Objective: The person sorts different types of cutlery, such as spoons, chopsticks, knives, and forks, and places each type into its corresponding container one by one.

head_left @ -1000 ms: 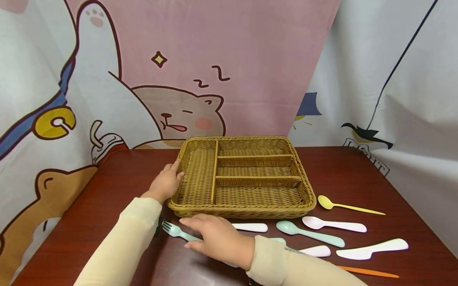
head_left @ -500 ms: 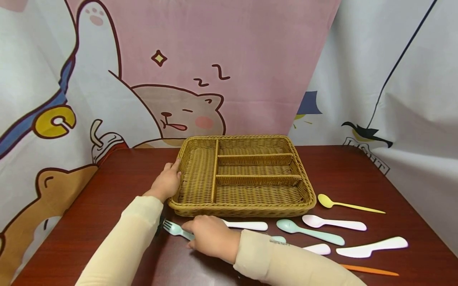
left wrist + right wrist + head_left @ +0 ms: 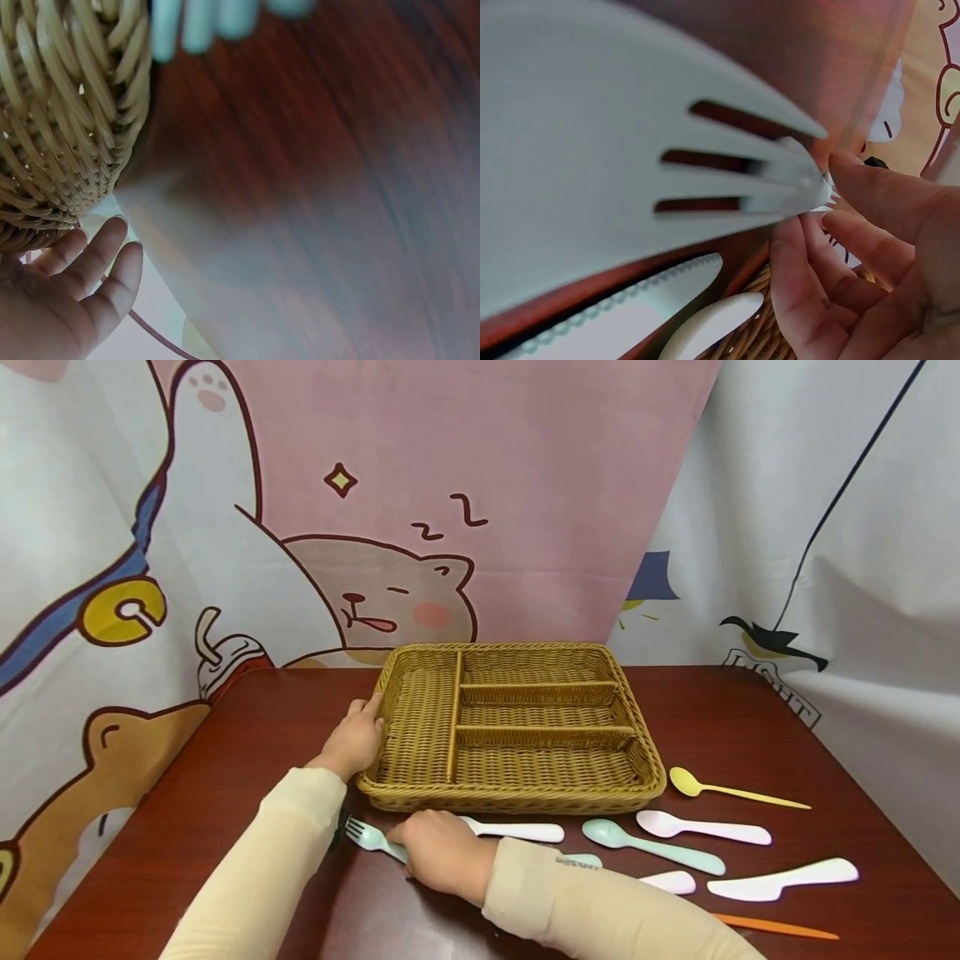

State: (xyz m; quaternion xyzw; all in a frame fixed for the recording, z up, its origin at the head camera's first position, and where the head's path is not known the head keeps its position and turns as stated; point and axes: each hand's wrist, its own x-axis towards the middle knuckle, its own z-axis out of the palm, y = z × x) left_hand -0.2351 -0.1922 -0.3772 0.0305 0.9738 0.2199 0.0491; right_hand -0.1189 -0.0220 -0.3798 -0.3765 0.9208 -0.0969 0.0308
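Looks forward and down from the head, with the basket [image 3: 517,797] towards six o'clock. Skims the table [image 3: 322,172] from the left wrist, close to that basket at ten, past left fingers [image 3: 120,274] at eight. Peers from the right wrist, closest to a pale fork [image 3: 555,150] at nine, towards right fingers [image 3: 877,187] at four. Shares the basket across all three views.

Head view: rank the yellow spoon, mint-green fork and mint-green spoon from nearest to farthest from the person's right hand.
1. Mint-green fork: touching the right hand, at its left.
2. Mint-green spoon: on the hand's right.
3. Yellow spoon: farther right and farther back.
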